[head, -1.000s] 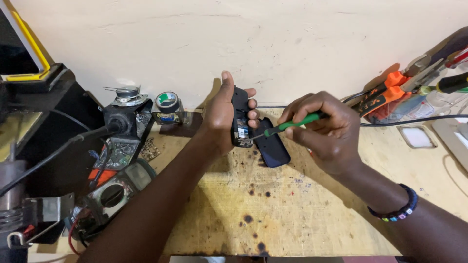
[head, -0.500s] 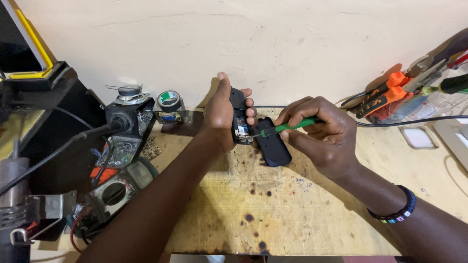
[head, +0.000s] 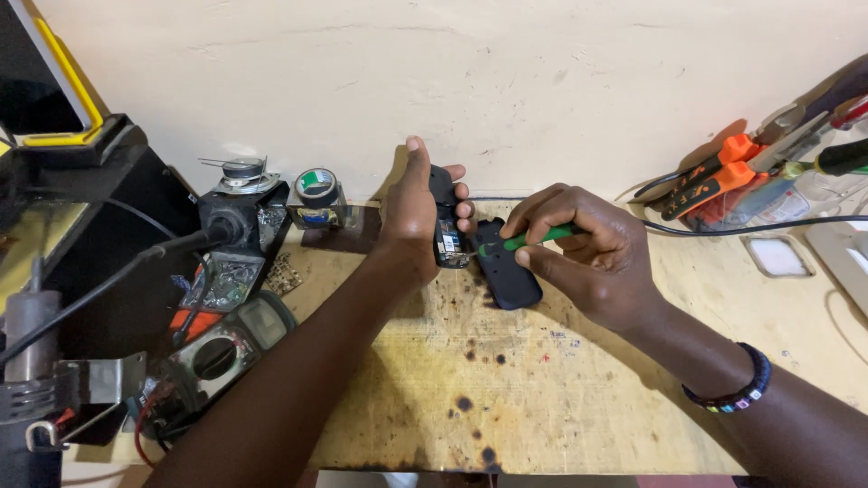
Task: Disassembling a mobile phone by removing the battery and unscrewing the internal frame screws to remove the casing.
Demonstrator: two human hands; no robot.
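Observation:
My left hand [head: 414, 212] grips a small black device [head: 445, 228] upright, its open side with a circuit board facing right. My right hand [head: 588, 253] holds a green-handled screwdriver [head: 533, 239], its tip pointing left against the device. A black oval cover [head: 508, 267] lies flat on the stained wooden bench [head: 506, 398] just under the screwdriver, between both hands. A beaded bracelet [head: 737, 390] circles my right wrist.
A multimeter [head: 226, 348] and a black tool with a cable [head: 231, 226] sit at the left, with a tape roll [head: 316, 185] behind. Orange-handled pliers [head: 714, 176] and other tools lean at the right by the wall. A small white square [head: 776, 256] lies nearby.
The screwdriver tip has moved slightly left and down toward the device. Both hands stay in nearly the same place.

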